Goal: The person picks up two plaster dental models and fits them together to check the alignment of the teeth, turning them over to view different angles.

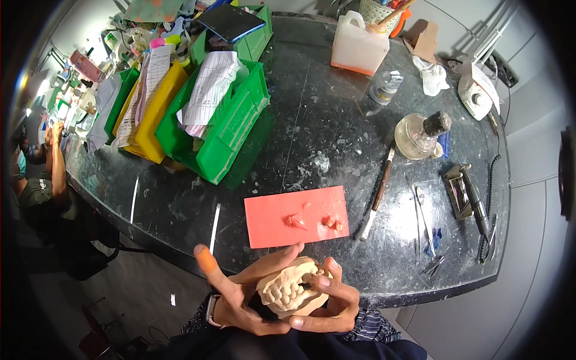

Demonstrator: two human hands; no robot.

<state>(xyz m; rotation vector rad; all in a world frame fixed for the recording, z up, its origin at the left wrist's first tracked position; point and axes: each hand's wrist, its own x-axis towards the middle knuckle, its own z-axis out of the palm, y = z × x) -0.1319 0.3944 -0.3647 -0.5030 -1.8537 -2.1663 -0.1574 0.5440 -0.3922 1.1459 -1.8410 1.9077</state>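
Between both hands, close to the table's near edge, is a beige plaster dental cast (282, 292) with its row of teeth showing. My left hand (240, 300) grips its left side, the index finger stretched out with an orange covering near the tip. From the right, my right hand (341, 306) holds the cast too, fingers bent over the teeth and partly hiding them. Just beyond the hands lies a flat pink wax sheet (267, 222). Small crumpled wax pieces (295, 221) rest on top of it.
Right of the sheet lie a wax knife (380, 191), thin metal instruments (425, 219) and a corded handpiece (476, 201). Behind them stand a glass spirit burner (413, 139) and a plastic jug (360, 45). Green bins (231, 141) and a yellow bin (159, 117) hold papers. Another person's arm (58, 162) shows far left.
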